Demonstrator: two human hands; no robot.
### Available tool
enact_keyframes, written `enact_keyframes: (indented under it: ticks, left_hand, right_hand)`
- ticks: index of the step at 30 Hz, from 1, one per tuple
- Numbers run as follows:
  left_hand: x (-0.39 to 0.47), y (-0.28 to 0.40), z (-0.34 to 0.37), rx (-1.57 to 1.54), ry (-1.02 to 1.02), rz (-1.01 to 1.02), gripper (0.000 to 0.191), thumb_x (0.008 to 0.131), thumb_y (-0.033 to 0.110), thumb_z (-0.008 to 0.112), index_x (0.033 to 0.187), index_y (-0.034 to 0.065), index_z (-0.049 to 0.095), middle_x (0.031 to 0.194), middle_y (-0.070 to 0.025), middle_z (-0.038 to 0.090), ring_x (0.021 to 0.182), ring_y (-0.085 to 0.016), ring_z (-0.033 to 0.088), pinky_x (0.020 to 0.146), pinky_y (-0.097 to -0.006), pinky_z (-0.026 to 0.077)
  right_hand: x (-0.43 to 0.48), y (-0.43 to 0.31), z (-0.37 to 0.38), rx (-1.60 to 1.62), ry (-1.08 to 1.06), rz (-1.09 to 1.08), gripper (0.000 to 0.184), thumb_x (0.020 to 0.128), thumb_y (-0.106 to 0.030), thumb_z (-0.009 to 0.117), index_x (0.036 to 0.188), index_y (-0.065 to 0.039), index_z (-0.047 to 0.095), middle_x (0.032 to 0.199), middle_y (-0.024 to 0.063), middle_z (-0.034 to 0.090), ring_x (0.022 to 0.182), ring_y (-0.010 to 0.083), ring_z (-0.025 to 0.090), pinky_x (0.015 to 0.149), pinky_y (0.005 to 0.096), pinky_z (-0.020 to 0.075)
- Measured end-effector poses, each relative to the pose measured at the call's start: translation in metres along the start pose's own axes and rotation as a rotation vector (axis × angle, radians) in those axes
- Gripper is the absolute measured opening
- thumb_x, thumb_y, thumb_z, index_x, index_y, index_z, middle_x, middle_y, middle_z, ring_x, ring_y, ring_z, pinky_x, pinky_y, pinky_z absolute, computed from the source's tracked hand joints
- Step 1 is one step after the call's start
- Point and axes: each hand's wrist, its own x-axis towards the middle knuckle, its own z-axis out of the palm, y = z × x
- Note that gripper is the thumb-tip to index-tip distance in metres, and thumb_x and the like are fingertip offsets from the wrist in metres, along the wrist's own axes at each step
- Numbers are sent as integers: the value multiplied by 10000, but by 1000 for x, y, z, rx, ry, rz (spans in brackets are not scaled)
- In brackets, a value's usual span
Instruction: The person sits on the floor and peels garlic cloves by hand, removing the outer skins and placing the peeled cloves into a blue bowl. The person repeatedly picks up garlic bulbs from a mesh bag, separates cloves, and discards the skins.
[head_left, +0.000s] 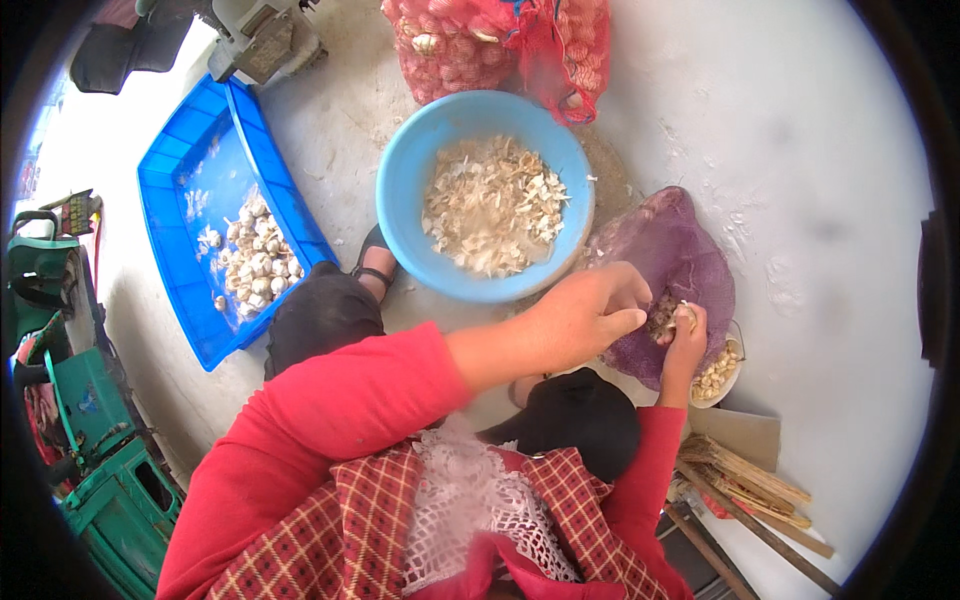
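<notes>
My left hand (596, 304) reaches across to the right, fingers and thumb a little apart, nothing seen between them. Close by, my right hand (686, 337) is closed on a pale piece of garlic (682, 309), partly hidden by the fingers. Both hands are over a purple mesh bag (697, 262), with small brownish bits showing in its opening. Partly tucked behind the bag, a small white bucket (739, 367) contains peeled garlic cloves (716, 377). Ahead of me, a round light-blue basin (405, 232) contains dry garlic skins (495, 210).
To the left lies a blue plastic tray (169, 195) with whole garlic bulbs (259, 262). Red mesh sacks (457, 52) of garlic stand behind the basin. Wood sticks (750, 480) lie at lower right. Green machinery (112, 487) and a metal machine part (262, 52) are on the left.
</notes>
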Motion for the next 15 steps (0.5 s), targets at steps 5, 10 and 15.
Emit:
enact_keyframes:
  ticks: [5, 10, 15]
  left_hand:
    - [0, 5, 2, -320, 68, -112, 374, 1054, 222, 607, 1358, 25, 515, 1138, -77, 628, 1020, -166, 627, 888, -331, 554]
    - [2, 14, -2, -718, 195, -86, 389, 1088, 240, 550, 1392, 9, 476, 1234, -108, 588, 1114, -189, 621, 950, -346, 565]
    - [-1, 27, -25, -836, 324, -18, 332, 1081, 219, 563, 1338, 16, 513, 1232, -114, 614, 1115, -197, 632, 967, -352, 543]
  right_hand:
    - [-31, -95, 33, 515, -297, -113, 310, 1031, -262, 549, 1210, -14, 598, 996, 42, 627, 874, 111, 584, 708, 272, 499]
    - [-65, -164, 89, 317, -456, -220, 347, 1075, -302, 507, 1241, -14, 607, 1151, 54, 655, 1022, 114, 597, 918, 272, 470]
    - [-74, -197, 132, 485, -442, -201, 356, 1069, -279, 571, 1307, -14, 596, 1190, 58, 644, 1070, 125, 595, 948, 285, 474]
